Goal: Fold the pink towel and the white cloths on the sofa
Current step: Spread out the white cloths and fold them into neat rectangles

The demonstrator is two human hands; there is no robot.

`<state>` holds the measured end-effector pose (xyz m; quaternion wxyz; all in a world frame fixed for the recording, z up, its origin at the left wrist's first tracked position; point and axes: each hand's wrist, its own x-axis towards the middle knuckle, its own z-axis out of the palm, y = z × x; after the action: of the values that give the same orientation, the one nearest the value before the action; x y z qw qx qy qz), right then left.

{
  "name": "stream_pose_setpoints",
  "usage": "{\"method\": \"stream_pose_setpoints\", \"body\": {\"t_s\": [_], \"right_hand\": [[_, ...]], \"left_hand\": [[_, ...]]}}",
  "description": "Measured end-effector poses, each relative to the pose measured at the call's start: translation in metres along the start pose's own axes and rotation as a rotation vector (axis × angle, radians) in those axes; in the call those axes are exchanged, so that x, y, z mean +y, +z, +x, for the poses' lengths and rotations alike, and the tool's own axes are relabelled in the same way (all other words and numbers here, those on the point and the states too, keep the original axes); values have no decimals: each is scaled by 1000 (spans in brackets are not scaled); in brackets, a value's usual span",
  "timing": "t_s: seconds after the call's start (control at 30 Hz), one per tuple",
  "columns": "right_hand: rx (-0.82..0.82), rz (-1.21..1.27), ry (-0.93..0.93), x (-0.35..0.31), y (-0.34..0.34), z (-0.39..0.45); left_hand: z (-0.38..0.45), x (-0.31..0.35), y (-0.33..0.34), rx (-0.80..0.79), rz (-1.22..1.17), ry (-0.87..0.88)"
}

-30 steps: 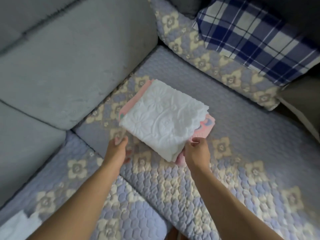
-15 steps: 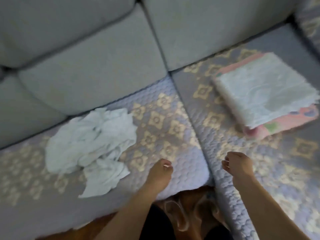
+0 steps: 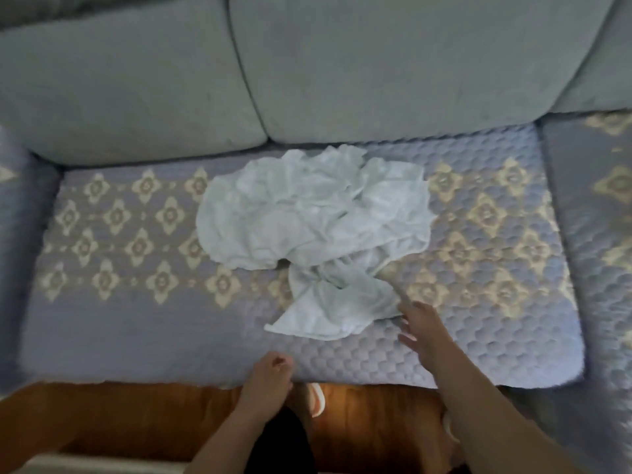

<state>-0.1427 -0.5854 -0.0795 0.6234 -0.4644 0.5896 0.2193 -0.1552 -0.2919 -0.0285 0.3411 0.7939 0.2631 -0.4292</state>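
**White cloths still in a heap, folding not begun here**

You stood over the sofa seat (image 3: 136, 330), and the white cloths (image 3: 314, 213) lay crumpled in a loose pile near the middle of it, close to the back cushions (image 3: 410, 63). One crumpled piece (image 3: 335, 309) trailed out of the pile toward you, lying nearest the front edge of the seat. None of what showed was flattened or squared, so by my reading this part of the job was all left to do.

Your right hand (image 3: 424, 331) was released, fingers spread and straight, just beside the near edge of that trailing piece; I could not tell whether the fingertips touched it. Your left hand (image 3: 270, 378) hung over the front edge of the seat, fingers loosely curled and grasping nothing.

The pink towel was not in view, so I could not judge its state. The likely first job was to pull one cloth free and spread it flat.
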Motion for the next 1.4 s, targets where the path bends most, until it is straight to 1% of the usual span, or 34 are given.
{"method": "stream_pose_setpoints", "body": {"t_s": [0.03, 0.1, 0.13, 0.17, 0.2, 0.23, 0.33, 0.37, 0.43, 0.47, 0.53, 0.57, 0.63, 0.7, 0.73, 0.77, 0.8, 0.83, 0.87, 0.93, 1.03, 1.1, 1.17, 1.2, 1.23, 1.27, 1.3, 1.33, 1.4], "right_hand": [[27, 54, 15, 4, 30, 5], [131, 61, 19, 9, 78, 10], [141, 16, 14, 9, 97, 6], [109, 10, 16, 9, 114, 2], [62, 43, 23, 10, 125, -3], [47, 75, 24, 11, 133, -11], [137, 154, -38, 3, 133, -59], [147, 222, -57, -2, 128, -80], [123, 367, -118, -12, 114, -130], [97, 401, -169, -19, 108, -159], [23, 386, -297, -32, 95, -216], [-25, 376, -359, -38, 90, -244], [-121, 375, -458, -52, 82, -299], [-198, 405, -548, -69, 72, -347], [-226, 418, -589, -79, 66, -366], [-252, 438, -628, -90, 59, -383], [-265, 462, -662, -101, 49, -395], [-264, 498, -684, -114, 38, -405], [-256, 531, -700, -128, 26, -415], [-272, 601, -730, -158, 4, -434], [-351, 717, -839, -205, -26, -479], [-434, 746, -955, -231, -43, -519], [-496, 740, -1117, -248, -60, -559], [-509, 691, -1208, -253, -68, -575], [-503, 611, -1288, -256, -73, -586], [-441, 495, -1334, -258, -78, -592], [-336, 361, -1339, -257, -81, -594], [-171, 192, -1330, -256, -83, -590], [300, -341, -1328, -252, -90, -569]], "left_hand": [[15, -11, -22, 11, -27, 15], [33, -26, -67, 42, 68, 14], [38, -30, -89, 68, 139, 16], [44, -29, -110, 77, 188, 23], [49, -25, -125, 101, 187, 21], [52, -23, -137, 84, 201, 39], [46, -7, -154, 18, 78, 46], [36, 1, -155, -21, 67, 73], [5, 24, -154, -112, 117, 176], [-15, 36, -153, -168, 138, 248], [-60, 61, -146, -327, 178, 375], [-81, 73, -143, -368, 213, 446], [-128, 101, -133, -403, 242, 566], [-171, 131, -125, -376, 90, 710], [-190, 146, -122, -340, -26, 794], [-206, 160, -122, -277, -150, 842], [-222, 174, -125, -202, -256, 870], [-237, 187, -133, -123, -298, 889], [-250, 197, -141, -48, -286, 905], [-271, 213, -161, 64, -143, 985], [-314, 246, -188, 248, 59, 1165], [-342, 271, -209, 443, 125, 1302], [-368, 292, -233, 659, 181, 1443], [-381, 300, -245, 729, 184, 1487], [-393, 306, -256, 762, 171, 1517], [-402, 310, -267, 777, 164, 1553], [-409, 311, -275, 778, 181, 1571], [-413, 312, -282, 776, 213, 1572], [-419, 310, -294, 770, 264, 1515]]}}
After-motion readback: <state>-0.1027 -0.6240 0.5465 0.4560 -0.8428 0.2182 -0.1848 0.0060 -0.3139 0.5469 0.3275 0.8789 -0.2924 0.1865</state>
